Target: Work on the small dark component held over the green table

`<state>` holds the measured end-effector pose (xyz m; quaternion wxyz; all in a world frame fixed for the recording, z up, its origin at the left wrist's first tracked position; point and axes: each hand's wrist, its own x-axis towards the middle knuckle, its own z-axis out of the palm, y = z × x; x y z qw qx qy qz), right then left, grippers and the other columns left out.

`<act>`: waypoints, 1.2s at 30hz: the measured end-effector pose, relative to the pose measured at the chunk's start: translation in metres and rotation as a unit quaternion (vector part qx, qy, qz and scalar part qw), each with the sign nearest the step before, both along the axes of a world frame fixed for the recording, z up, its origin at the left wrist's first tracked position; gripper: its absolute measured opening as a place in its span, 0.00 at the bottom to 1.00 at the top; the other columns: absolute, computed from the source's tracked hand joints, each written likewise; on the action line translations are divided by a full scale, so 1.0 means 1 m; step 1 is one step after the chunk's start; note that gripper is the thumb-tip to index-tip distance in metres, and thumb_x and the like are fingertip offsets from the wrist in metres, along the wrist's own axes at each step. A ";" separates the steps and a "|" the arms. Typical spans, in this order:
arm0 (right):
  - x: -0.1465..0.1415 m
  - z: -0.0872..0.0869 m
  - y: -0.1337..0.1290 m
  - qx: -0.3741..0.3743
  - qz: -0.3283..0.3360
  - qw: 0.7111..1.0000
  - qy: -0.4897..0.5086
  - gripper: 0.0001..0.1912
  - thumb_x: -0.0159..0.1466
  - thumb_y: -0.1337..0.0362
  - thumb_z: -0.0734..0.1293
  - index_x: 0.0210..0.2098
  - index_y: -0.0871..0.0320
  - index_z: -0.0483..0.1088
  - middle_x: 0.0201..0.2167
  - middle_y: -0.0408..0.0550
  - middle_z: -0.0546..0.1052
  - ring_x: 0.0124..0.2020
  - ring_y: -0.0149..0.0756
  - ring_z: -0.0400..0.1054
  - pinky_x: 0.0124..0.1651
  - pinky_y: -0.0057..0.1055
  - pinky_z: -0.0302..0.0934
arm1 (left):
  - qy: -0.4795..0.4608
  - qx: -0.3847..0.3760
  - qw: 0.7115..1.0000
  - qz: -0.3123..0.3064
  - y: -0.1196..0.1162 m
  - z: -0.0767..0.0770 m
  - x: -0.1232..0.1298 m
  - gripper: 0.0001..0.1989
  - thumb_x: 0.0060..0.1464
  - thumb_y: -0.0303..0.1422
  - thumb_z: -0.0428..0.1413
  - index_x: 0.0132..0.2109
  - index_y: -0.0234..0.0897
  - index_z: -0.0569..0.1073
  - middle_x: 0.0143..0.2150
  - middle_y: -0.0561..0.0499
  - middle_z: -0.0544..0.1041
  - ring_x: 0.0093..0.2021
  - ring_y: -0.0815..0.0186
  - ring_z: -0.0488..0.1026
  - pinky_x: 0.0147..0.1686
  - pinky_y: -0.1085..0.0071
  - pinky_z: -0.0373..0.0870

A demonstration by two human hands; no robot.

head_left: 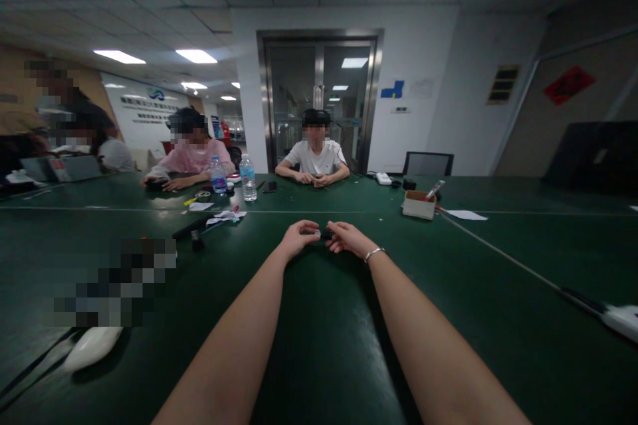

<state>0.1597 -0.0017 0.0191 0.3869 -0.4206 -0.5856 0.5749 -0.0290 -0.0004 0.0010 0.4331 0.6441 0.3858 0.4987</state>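
Observation:
My left hand (298, 239) and my right hand (349, 239) are close together above the green table (319, 358), fingertips almost meeting. Between the left thumb and fingers I pinch a small pale piece (318, 233), too small to name. A small black piece (326, 235) sits in the fingers of my right hand, its end turned toward the pale one. Whether the two pieces touch or are joined, I cannot tell. A silvery bracelet (375, 254) circles my right wrist.
Left of my hands lie a small black bottle (197, 240), crumpled paper (226, 216) and a white rounded object (94, 349). Water bottles (248, 179) stand farther back. A cardboard box (419, 205) is at the right. A person in white (319, 158) sits opposite, another in pink (194, 158) to the left.

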 end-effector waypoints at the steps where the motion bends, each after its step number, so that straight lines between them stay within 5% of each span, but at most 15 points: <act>1: -0.001 0.000 0.000 0.004 0.001 1.000 -0.007 0.16 0.63 0.61 0.64 0.47 0.63 0.61 0.26 0.47 0.73 0.17 0.26 0.69 0.18 0.18 0.65 | 0.000 0.001 1.000 0.002 0.000 0.000 0.000 0.20 0.38 0.30 0.64 0.41 0.31 0.73 0.38 0.43 0.76 0.40 0.63 0.73 0.41 0.65 0.69; 6: 0.003 0.002 -0.002 0.021 0.023 0.999 0.045 0.33 0.54 0.73 0.70 0.54 0.51 0.55 0.35 0.44 0.72 0.21 0.27 0.72 0.23 0.23 0.69 | -0.004 -0.009 1.000 0.011 0.002 -0.001 0.000 0.19 0.38 0.30 0.64 0.41 0.32 0.73 0.39 0.43 0.76 0.39 0.63 0.73 0.41 0.64 0.69; 11: 0.000 -0.002 0.002 -0.001 -0.008 1.000 -0.005 0.17 0.61 0.63 0.65 0.47 0.62 0.60 0.25 0.46 0.73 0.16 0.26 0.68 0.17 0.19 0.64 | -0.005 -0.004 1.000 0.008 0.001 0.001 0.001 0.19 0.36 0.27 0.65 0.40 0.31 0.73 0.37 0.44 0.77 0.39 0.64 0.73 0.44 0.63 0.68; 16: 0.002 -0.003 0.002 0.021 0.007 0.999 0.046 0.31 0.55 0.73 0.70 0.54 0.54 0.54 0.31 0.42 0.73 0.20 0.27 0.71 0.22 0.22 0.67 | -0.010 -0.006 1.000 0.019 0.000 0.004 0.002 0.17 0.37 0.25 0.64 0.39 0.31 0.73 0.37 0.45 0.77 0.40 0.64 0.73 0.44 0.64 0.68; 21: 0.001 -0.002 0.001 -0.004 0.001 1.000 0.000 0.18 0.63 0.62 0.64 0.50 0.61 0.59 0.26 0.47 0.74 0.16 0.26 0.68 0.18 0.20 0.65 | -0.006 -0.007 1.000 0.020 -0.003 0.005 0.003 0.17 0.37 0.25 0.64 0.38 0.32 0.73 0.37 0.45 0.77 0.40 0.64 0.73 0.45 0.64 0.68; 25: 0.000 0.001 -0.001 0.010 0.010 0.999 0.034 0.28 0.56 0.71 0.69 0.53 0.54 0.57 0.36 0.46 0.73 0.20 0.27 0.71 0.23 0.24 0.68 | -0.013 -0.005 0.999 0.030 -0.001 0.004 0.002 0.17 0.38 0.27 0.64 0.39 0.32 0.73 0.38 0.45 0.77 0.40 0.64 0.73 0.46 0.63 0.67; 31: 0.001 0.000 -0.001 -0.009 -0.001 1.000 0.010 0.15 0.63 0.64 0.64 0.47 0.63 0.61 0.29 0.49 0.73 0.18 0.26 0.69 0.19 0.21 0.66 | -0.005 0.008 1.000 0.017 0.004 -0.002 0.000 0.17 0.37 0.29 0.65 0.39 0.32 0.74 0.38 0.44 0.77 0.40 0.63 0.73 0.45 0.63 0.68; 36: 0.002 -0.001 0.000 0.010 0.008 0.999 0.040 0.26 0.57 0.70 0.68 0.53 0.58 0.57 0.33 0.47 0.72 0.21 0.27 0.71 0.23 0.22 0.68 | -0.011 -0.005 1.000 0.019 0.005 -0.003 0.000 0.17 0.38 0.29 0.64 0.40 0.32 0.73 0.39 0.43 0.76 0.41 0.62 0.73 0.44 0.63 0.69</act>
